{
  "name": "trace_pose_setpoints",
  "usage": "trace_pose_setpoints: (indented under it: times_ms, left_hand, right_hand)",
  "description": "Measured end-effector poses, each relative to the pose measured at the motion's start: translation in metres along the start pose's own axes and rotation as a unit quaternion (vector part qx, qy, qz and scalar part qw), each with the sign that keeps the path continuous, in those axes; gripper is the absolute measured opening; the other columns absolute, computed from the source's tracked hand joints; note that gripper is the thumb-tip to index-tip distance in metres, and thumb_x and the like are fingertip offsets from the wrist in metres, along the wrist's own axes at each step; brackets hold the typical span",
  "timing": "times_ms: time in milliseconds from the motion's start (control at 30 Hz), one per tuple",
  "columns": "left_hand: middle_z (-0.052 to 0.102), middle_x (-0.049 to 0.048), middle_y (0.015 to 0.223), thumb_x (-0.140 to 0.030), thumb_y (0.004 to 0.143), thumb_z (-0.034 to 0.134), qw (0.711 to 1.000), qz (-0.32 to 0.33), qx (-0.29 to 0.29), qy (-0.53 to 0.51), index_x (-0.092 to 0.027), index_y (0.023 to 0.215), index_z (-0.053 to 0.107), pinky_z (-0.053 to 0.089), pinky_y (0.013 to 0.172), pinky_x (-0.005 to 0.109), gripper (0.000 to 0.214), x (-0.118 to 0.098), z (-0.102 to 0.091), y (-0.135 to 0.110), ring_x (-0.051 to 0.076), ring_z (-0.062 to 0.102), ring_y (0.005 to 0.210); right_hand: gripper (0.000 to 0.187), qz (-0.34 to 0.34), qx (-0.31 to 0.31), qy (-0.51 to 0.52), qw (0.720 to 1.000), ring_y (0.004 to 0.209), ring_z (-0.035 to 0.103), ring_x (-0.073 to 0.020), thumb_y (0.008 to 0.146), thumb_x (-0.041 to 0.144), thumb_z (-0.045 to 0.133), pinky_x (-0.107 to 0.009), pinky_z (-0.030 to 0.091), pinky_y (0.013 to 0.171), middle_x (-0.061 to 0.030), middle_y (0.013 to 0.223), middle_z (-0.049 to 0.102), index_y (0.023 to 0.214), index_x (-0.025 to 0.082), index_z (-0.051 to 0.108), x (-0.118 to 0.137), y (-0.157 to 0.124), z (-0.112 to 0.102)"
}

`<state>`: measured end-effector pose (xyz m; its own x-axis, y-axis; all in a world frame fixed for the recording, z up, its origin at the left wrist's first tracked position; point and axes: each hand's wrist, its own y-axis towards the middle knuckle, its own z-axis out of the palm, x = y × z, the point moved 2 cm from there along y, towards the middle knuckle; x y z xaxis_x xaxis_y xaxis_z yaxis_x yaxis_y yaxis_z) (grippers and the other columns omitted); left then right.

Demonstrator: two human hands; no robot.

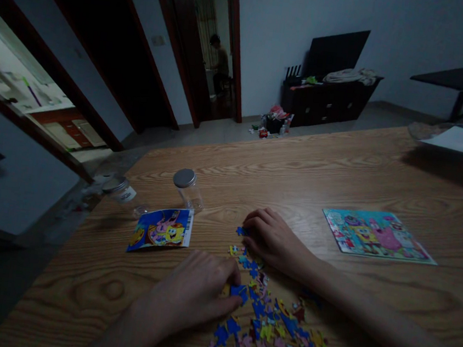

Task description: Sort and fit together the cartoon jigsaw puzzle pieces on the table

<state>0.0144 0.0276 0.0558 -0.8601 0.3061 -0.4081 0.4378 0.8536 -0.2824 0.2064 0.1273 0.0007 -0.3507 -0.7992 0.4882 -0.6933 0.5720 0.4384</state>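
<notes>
— What does the head camera catch at the hands?
— The left hand (192, 292) is curled down, fingertips at a blue jigsaw piece (239, 292) — gripping it or only touching, I can't tell.
— The right hand (274, 241)?
— Loosely curled, resting on the light wood-grain bench (298, 169), holding nothing visible, just beside a small blue piece (242, 231).
— And the rest?
— A scattered spread of multicoloured cardboard jigsaw pieces (264, 331) lies below it; a blue cartoon-printed card (160, 230) sits left, a colourful cartoon puzzle picture sheet (374, 234) right.
</notes>
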Motion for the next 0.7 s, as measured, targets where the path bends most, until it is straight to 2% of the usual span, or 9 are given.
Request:
trace_pose_setpoints:
  times_ms: [100, 167, 267, 433, 700]
  left_hand:
    - [0.074, 0.0003, 0.078, -0.038, 0.093, 0.072, 0.999, -0.028, -0.033, -0.010, -0.025, 0.109, 0.073, 0.043, 0.066, 0.031, 0.021, 0.017, -0.013, 0.009, 0.024, 0.070, 0.072]
    - [0.074, 0.0007, 0.079, -0.036, 0.094, 0.070, 0.995, -0.039, -0.092, 0.008, -0.023, 0.109, 0.071, 0.045, 0.068, 0.032, 0.019, 0.031, -0.021, 0.018, 0.024, 0.069, 0.074]
    - [0.072, 0.0020, 0.080, -0.034, 0.096, 0.067, 0.988, -0.045, -0.150, 0.014, -0.021, 0.106, 0.069, 0.048, 0.072, 0.033, 0.016, 0.048, -0.023, 0.033, 0.024, 0.068, 0.075]
    - [0.074, 0.0048, 0.093, -0.030, 0.096, 0.068, 0.987, -0.032, -0.157, 0.003, -0.020, 0.108, 0.068, 0.050, 0.077, 0.034, 0.016, 0.052, -0.014, 0.046, 0.025, 0.069, 0.087]
    - [0.065, -0.0014, 0.075, -0.032, 0.098, 0.064, 0.987, -0.038, -0.153, -0.032, -0.021, 0.110, 0.067, 0.045, 0.068, 0.031, 0.016, 0.049, -0.006, 0.046, 0.022, 0.065, 0.073]
  right_hand:
    - [0.016, 0.006, -0.006, 0.012, 1.000, 0.104, 0.059, -0.0278, 0.098, 0.017, 0.066, -0.045, 0.054, 0.090, -0.0118, 0.108, 0.066, 0.113, 0.019, 0.062, 0.000, -0.001, 0.001]
    - [0.015, 0.008, -0.007, 0.020, 1.000, 0.104, 0.059, -0.0279, 0.098, 0.018, 0.066, -0.045, 0.054, 0.090, -0.0117, 0.109, 0.066, 0.113, 0.020, 0.062, -0.001, -0.001, 0.001]
    - [0.012, 0.008, -0.008, 0.028, 1.000, 0.103, 0.059, -0.0272, 0.101, 0.016, 0.060, -0.045, 0.053, 0.089, -0.0110, 0.108, 0.066, 0.112, 0.021, 0.063, -0.001, -0.001, 0.000]
    - [0.020, 0.003, 0.000, 0.038, 0.999, 0.103, 0.059, -0.0265, 0.100, 0.010, 0.055, -0.044, 0.053, 0.090, -0.0112, 0.109, 0.066, 0.114, 0.021, 0.065, 0.000, -0.002, -0.003]
    - [0.019, 0.003, -0.004, 0.045, 0.999, 0.101, 0.059, -0.0269, 0.102, 0.011, 0.054, -0.043, 0.053, 0.087, -0.0118, 0.107, 0.067, 0.115, 0.021, 0.065, -0.002, -0.002, -0.002]
